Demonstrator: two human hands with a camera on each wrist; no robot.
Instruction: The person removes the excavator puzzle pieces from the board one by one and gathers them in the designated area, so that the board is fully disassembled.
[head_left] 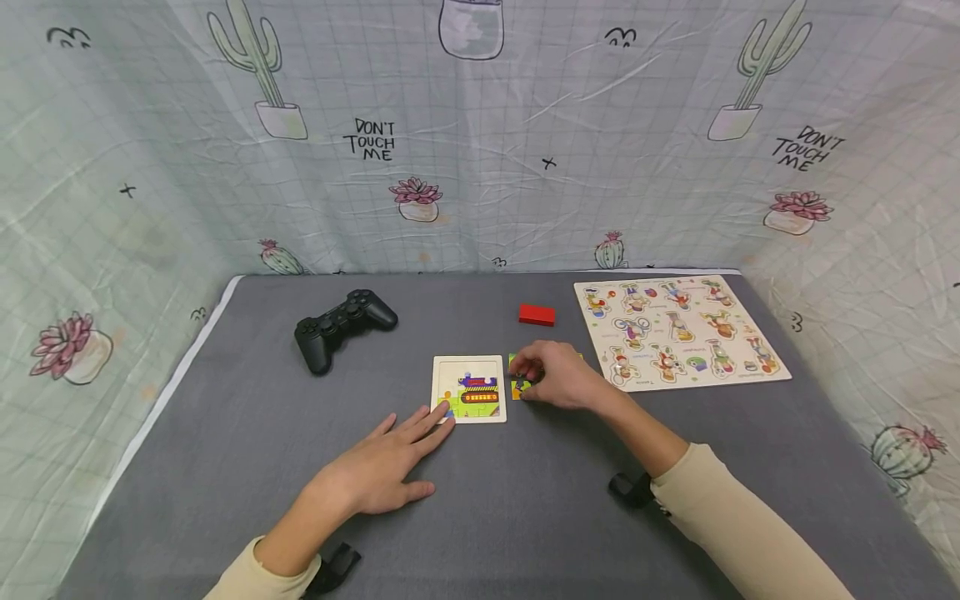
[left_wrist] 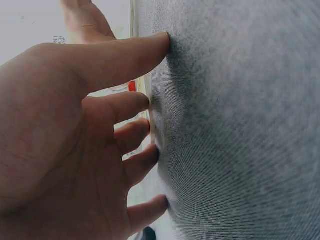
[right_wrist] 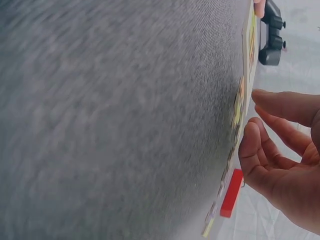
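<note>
A small square jigsaw board (head_left: 468, 418) with a pale frame lies mid-table, a colourful picture of a tracked vehicle partly filling it. My left hand (head_left: 382, 467) spreads its fingers at the board's lower left corner, fingertips resting on the frame. Just right of the board are loose jigsaw pieces (head_left: 519, 390), yellow and green, partly hidden under my right hand (head_left: 558, 375). In the right wrist view, the thumb and bent fingers (right_wrist: 250, 142) stand apart above these pieces, and nothing shows between them.
A black game controller (head_left: 345, 325) lies at the back left. Behind the right hand is a red block (head_left: 537, 314). A large picture board (head_left: 678, 333) with cartoon figures lies at the back right. Printed cloth (head_left: 480, 167) surrounds the grey table (head_left: 510, 533).
</note>
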